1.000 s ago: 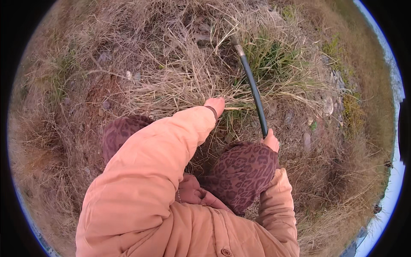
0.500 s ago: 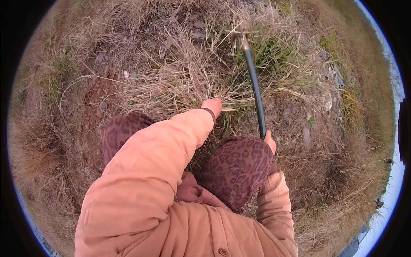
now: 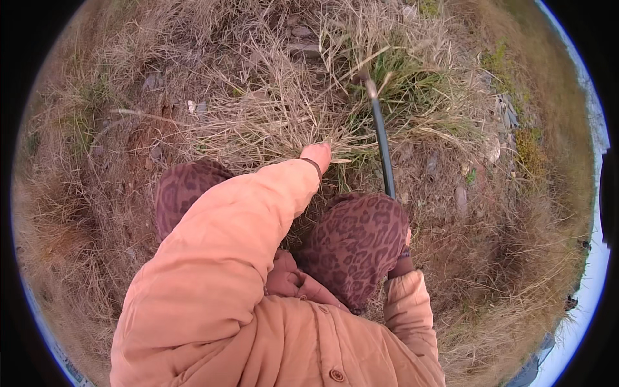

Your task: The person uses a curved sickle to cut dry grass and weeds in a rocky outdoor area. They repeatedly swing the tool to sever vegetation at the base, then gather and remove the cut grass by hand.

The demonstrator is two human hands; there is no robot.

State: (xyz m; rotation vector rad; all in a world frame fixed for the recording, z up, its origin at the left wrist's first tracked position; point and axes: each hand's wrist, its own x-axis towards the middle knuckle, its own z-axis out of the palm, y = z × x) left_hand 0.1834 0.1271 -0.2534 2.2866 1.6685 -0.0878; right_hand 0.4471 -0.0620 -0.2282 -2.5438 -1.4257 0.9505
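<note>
My left hand (image 3: pixel 317 155) is closed around the base of a clump of dry grass (image 3: pixel 264 132), its stalks fanning out to the left and away from me. On the right is a sickle with a long, dark, slightly curved handle (image 3: pixel 381 138) and a pale metal collar (image 3: pixel 371 89). Its blade is lost among green and straw-coloured blades of grass (image 3: pixel 406 80). The handle's near end runs behind my right knee (image 3: pixel 358 248). Only a sliver of my right hand (image 3: pixel 407 237) shows past that knee, at the handle's lower end; its fingers are hidden.
Dry grass covers the slope around me. Flat stones (image 3: pixel 304 49) lie at the far side, with more stones (image 3: pixel 507 113) to the right. Reddish bare soil (image 3: pixel 155 138) shows at the left, near my left knee (image 3: pixel 187 193). Sky shows along the right rim.
My right hand has drawn back toward me and slipped mostly behind the knee. The sickle has come nearer with it, and the grass around its head has shifted. My left hand has barely moved.
</note>
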